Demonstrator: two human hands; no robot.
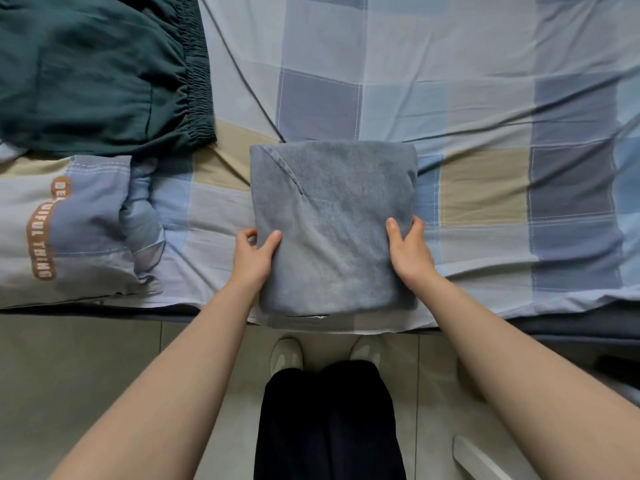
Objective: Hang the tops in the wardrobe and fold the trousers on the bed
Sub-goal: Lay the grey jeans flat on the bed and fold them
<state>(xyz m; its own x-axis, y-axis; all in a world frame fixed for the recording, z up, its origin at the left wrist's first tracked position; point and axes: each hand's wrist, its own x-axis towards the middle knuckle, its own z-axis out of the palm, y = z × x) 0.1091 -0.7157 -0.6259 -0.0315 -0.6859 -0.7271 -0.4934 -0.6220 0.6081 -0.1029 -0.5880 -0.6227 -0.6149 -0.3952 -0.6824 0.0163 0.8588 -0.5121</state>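
Observation:
Grey trousers (332, 223), folded into a compact square, lie at the near edge of the bed (485, 109). My left hand (254, 256) grips the bundle's left side, thumb on top and fingers tucked beneath. On the right side, my right hand (408, 252) holds it the same way, thumb over the fabric. Dark green trousers (97, 71) with an elastic waistband lie unfolded at the far left of the bed.
The bed has a blue, grey and beige checked sheet. A quilt or pillow (69, 230) with orange lettering lies at the left edge. Below are a tiled floor (86, 368), my legs and shoes, and a white object (481, 462) at lower right.

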